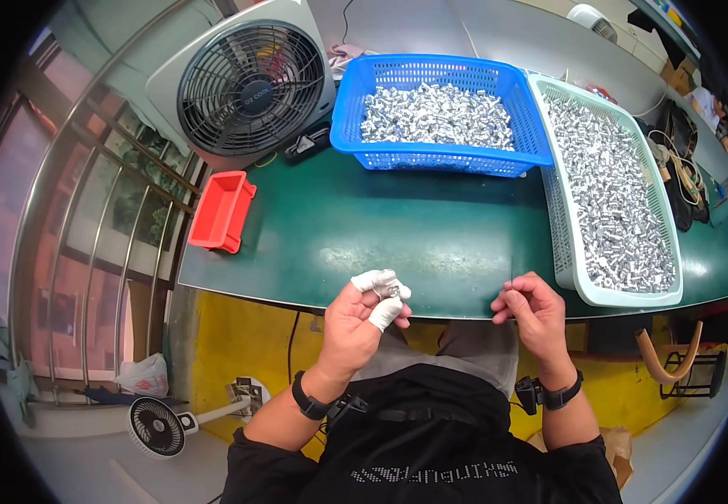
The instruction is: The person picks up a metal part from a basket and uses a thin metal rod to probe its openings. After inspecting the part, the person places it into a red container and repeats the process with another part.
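Spotting two plastic baskets [439, 158] up top, pinching one metal fitting [394, 291] in left hand [350, 326] mid-frame, one thin rod [512, 272] in right hand [540, 317], hands apart.

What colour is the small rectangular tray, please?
The tray is red, clearest in the head view.

Can't tell the shape of the tiny shiny bit [394, 291] in the left hand [354, 326], half hidden by white-wrapped fingertips [386, 313]. Can't name the thin dark stick [512, 270] in the right hand [535, 315], too skinny to make out. Can't see the floors of the blue basket [439, 160] and the pale green basket [624, 297], buried under shiny heaps [438, 116]. Can't see the whole black shirt [439, 433], cut off below.
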`<state>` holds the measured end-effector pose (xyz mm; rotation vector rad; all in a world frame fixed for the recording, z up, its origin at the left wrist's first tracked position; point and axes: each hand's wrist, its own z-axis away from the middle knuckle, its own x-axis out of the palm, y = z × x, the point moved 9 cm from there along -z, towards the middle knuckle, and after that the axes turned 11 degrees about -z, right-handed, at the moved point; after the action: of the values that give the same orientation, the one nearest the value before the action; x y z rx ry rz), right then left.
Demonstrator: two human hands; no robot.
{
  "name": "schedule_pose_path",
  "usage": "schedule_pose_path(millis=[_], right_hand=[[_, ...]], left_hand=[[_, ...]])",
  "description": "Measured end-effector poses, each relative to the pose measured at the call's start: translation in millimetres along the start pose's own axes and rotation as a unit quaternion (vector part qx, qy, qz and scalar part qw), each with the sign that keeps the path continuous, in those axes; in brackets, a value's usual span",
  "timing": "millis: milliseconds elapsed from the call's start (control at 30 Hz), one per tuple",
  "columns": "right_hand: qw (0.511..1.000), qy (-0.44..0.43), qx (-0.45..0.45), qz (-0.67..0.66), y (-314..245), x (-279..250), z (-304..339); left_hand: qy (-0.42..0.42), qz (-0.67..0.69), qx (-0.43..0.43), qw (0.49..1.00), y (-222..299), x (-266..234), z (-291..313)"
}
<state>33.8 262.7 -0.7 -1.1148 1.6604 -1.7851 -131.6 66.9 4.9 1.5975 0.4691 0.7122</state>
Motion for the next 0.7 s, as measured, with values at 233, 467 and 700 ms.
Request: schedule_pose_path(millis=[233, 467, 700], right_hand=[[0.997, 0.001, 0.059, -0.059, 4, -2, 1], [0.996, -0.002, 0.073, -0.050, 5, -2, -2], [0.996, -0.018, 0.076, -0.038, 9, -2, -3]], left_hand=[[0.010, 0.001, 0.032, 0.999, -1, -3, -9], [0.003, 0.014, 0.020, 1.000, -7, 2, -14], [0.001, 0.005, 0.012, 1.000, -12, 8, -14]])
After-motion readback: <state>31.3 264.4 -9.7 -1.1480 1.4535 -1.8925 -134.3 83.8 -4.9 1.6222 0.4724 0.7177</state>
